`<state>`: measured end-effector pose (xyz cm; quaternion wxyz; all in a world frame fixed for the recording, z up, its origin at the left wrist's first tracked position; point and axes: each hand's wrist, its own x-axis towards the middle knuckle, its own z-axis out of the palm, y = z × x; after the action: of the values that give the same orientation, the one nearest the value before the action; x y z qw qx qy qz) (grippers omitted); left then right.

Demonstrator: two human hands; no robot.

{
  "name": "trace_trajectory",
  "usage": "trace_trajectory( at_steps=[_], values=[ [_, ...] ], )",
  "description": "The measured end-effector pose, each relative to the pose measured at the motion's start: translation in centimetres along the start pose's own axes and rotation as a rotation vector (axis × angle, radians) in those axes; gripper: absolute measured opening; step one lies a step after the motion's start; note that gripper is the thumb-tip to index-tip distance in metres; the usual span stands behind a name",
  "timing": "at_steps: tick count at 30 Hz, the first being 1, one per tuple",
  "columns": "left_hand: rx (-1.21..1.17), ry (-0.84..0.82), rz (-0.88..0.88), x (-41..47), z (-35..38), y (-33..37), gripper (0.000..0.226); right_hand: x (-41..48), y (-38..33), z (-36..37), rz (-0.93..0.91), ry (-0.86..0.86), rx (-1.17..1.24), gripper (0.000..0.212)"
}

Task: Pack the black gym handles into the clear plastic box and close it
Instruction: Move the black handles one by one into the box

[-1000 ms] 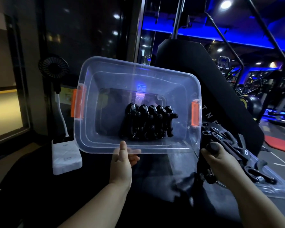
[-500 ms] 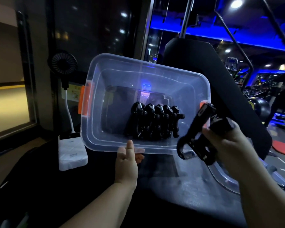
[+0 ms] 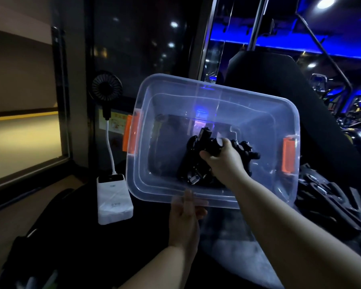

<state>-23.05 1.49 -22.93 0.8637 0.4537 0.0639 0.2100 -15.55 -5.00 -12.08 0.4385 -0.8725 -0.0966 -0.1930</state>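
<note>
Clear plastic fills the middle of the view: the clear plastic box (image 3: pixel 215 88) is held up off the surface, lid off, tipped so that its opening faces the person. Behind it, toward one o'clock, rises a broad black pad (image 3: pixel 279 84) of a gym machine.

The right hand (image 3: pixel 224 163) reaches in over the box's five o'clock edge, deep inside. Its fingers are curled tightly round the grip of a black gym handle (image 3: pixel 205 140), which lies slanted across the bottom of the box, its upper end pointing to about eleven o'clock.

The left hand (image 3: pixel 186 217) has the box by the six o'clock rim. It pinches the edge: the thumb lies over the rim and shows blurred through the plastic, and the other fingers are curled beneath.

Under and just past the right hand, toward three o'clock, a row of black handles (image 3: pixel 247 150) sits packed side by side against the box floor. Outside the box, at about four o'clock, a pile of loose handles (image 3: pixel 329 197) lies on the dark surface.

At eight o'clock from the box stands a white power bank (image 3: pixel 114 200), with a white stalk running up to a small black fan (image 3: pixel 106 85) at ten o'clock.

An orange latch (image 3: pixel 131 133) sits at the box's nine o'clock end and a second latch (image 3: pixel 288 156) at its three o'clock end.
</note>
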Motion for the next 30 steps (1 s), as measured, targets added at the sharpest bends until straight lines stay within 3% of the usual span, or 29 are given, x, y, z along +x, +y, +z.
trace_trajectory(
  at_steps=[9,12,17,24,30],
  values=[
    [-0.009,-0.05,0.053,0.2,-0.4,0.0,0.023,3.5,-1.1,4.7,-0.067,-0.126,-0.142,0.04],
    [-0.013,-0.065,0.051,0.4,-0.6,-0.2,0.027,4.3,-1.5,5.2,-0.102,-0.141,-0.374,0.043],
    [-0.086,-0.064,0.044,0.5,-0.4,0.1,0.039,5.7,-1.0,6.0,-0.33,-0.035,-0.736,0.051],
    [-0.121,0.005,-0.006,0.5,-0.5,-0.3,0.019,6.7,-0.1,6.8,-0.357,0.039,-0.997,0.057],
    [-0.124,0.0,0.006,0.7,-0.6,-0.2,0.011,6.4,0.3,8.0,-0.624,-0.263,-1.064,0.057]
  ],
)
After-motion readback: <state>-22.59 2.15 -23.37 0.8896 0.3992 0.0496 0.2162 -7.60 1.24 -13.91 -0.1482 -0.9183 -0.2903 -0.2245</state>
